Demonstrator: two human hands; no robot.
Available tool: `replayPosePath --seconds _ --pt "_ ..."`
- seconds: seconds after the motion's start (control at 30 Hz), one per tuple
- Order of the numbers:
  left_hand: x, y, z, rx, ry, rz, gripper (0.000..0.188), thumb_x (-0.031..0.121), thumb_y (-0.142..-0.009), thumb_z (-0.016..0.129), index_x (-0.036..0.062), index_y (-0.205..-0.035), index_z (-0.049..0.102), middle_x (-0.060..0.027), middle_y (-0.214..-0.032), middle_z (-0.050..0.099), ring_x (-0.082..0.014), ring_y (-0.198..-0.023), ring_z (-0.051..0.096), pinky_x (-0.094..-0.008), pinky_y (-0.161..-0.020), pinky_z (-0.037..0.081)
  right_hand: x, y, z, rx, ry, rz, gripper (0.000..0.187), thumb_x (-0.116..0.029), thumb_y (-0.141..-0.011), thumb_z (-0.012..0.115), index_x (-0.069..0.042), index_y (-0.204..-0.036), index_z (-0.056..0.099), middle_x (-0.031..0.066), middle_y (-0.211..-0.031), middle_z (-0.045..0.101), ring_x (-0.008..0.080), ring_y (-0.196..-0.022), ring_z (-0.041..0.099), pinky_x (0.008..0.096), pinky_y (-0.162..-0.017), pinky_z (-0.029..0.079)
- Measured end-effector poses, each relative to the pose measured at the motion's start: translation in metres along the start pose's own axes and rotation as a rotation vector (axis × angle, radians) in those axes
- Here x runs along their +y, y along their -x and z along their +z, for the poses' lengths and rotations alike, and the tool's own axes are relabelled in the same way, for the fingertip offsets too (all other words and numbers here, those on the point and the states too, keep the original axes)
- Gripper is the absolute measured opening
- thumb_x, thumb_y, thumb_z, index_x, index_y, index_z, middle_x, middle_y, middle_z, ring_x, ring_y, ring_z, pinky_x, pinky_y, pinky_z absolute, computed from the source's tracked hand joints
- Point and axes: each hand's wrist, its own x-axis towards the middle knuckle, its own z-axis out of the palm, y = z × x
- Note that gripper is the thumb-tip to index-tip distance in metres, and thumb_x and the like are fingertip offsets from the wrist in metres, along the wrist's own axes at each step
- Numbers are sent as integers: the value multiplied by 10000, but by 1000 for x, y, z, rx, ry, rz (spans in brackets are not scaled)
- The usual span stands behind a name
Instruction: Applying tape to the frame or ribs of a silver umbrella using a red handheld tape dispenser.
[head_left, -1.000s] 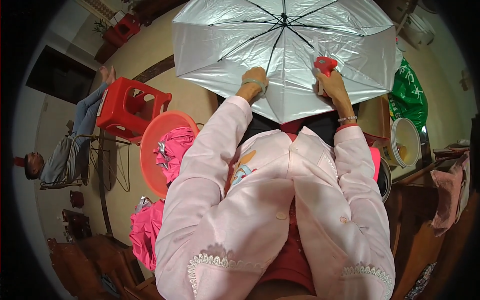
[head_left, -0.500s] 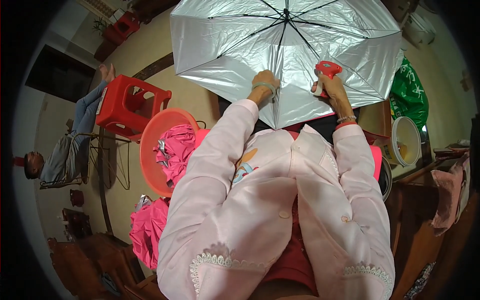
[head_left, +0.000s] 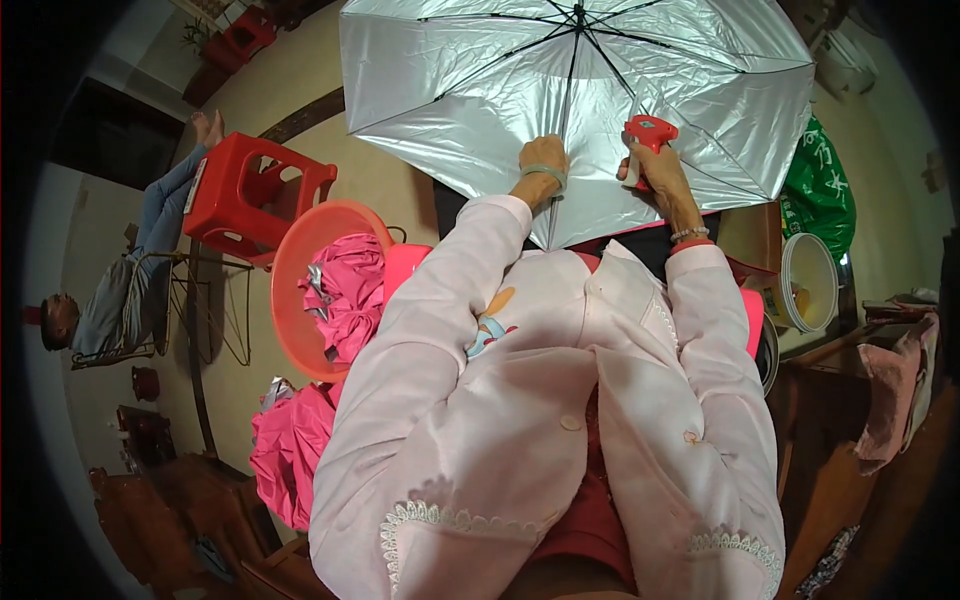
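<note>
An opened umbrella with a silver inner lining lies spread before me, its dark ribs meeting at a hub near the top edge. My left hand is closed at the rib running toward me, knuckles up; the fingertips are hidden, but they appear to pinch the rib or the cloth. My right hand is wrapped round the handle of a red tagging gun with a white trigger. The gun is held over the lining, right of the left hand, and its thin tip points away from me.
An orange-red basin holding pink cloth stands at my left, below a red plastic stool. More pink cloth lies nearer. A person reclines on a chair at far left. Right are a green bag and a white bucket.
My left hand has shifted slightly right, closer to the rib. The right hand with the tagging gun has moved a little up and left. The whole view has shifted slightly.
</note>
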Motion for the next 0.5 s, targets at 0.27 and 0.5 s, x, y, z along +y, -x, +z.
replayPosePath --seconds 0.27,0.5 --pt "-2 -2 4 69 128 -56 136 130 -720 565 5 -754 609 -206 -825 606 -348 -799 594 -389 -687 488 11 -1 22 -178 -234 73 256 -178 -773 524 8 -942 477 101 -692 578 186 -536 584 286 -460 460" --pt "-12 -9 16 -12 261 -165 177 138 -726 551 -10 -792 625 -204 -842 606 -320 -819 595 -367 -720 482 16 -8 46 -233 -322 170 275 -184 -786 523 -10 -990 461 123 -717 576 201 -555 588 302 -472 475"
